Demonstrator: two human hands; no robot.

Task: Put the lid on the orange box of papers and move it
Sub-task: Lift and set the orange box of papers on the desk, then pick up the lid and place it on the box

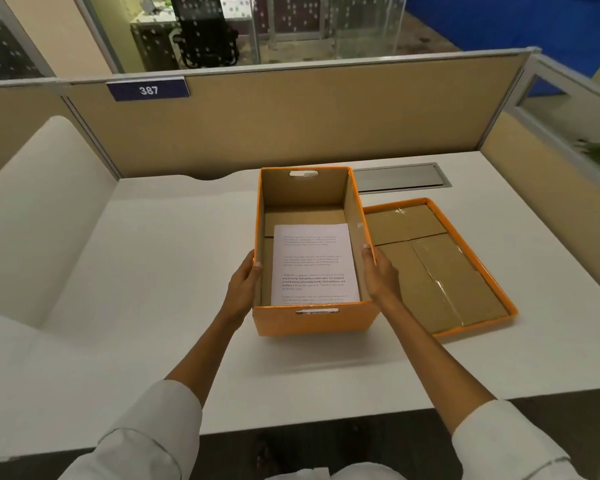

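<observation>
An open orange box (pixel 312 322) stands in the middle of the white desk (pixel 146 271), its brown inside showing. White printed papers (pixel 314 265) lie flat on its bottom. The orange lid (pixel 465 271) lies upside down on the desk just right of the box, brown inside up, touching or nearly touching the box's right wall. My left hand (pixel 245 284) presses flat against the box's left wall. My right hand (pixel 378 271) is pressed against the right wall, thumb at the rim. Both hands hold the box between them.
A metal cable hatch (pixel 400 178) is set into the desk behind the box and lid. Beige partition walls (pixel 326 112) close off the back and right; a plate reads 387 (pixel 148 90). The desk's front edge runs below my forearms.
</observation>
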